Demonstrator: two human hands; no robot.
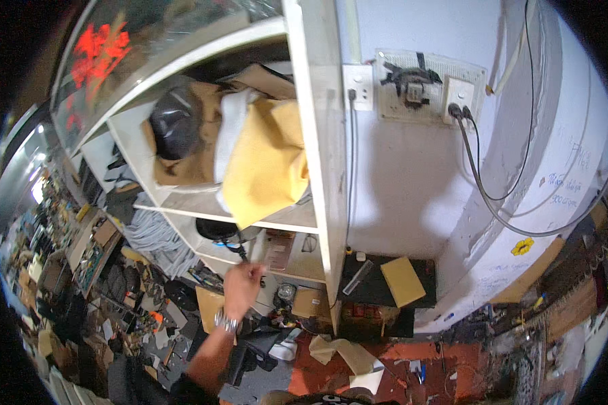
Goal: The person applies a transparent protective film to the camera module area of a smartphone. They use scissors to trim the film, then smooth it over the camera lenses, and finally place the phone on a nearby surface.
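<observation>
Left hand [242,287] was up at the lower shelf [311,268], dark strap [237,249] just beside it, couldn't tell whether gripped, yellow sheet [270,158] draped above.

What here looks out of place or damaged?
On the wall, ragged black tape is stuck across a clear panel, which looks like a makeshift repair. The yellow sheet droops over its shelf's front edge instead of lying flat. Below, crumpled pale scraps lie on the red floor, as if dropped.
</observation>
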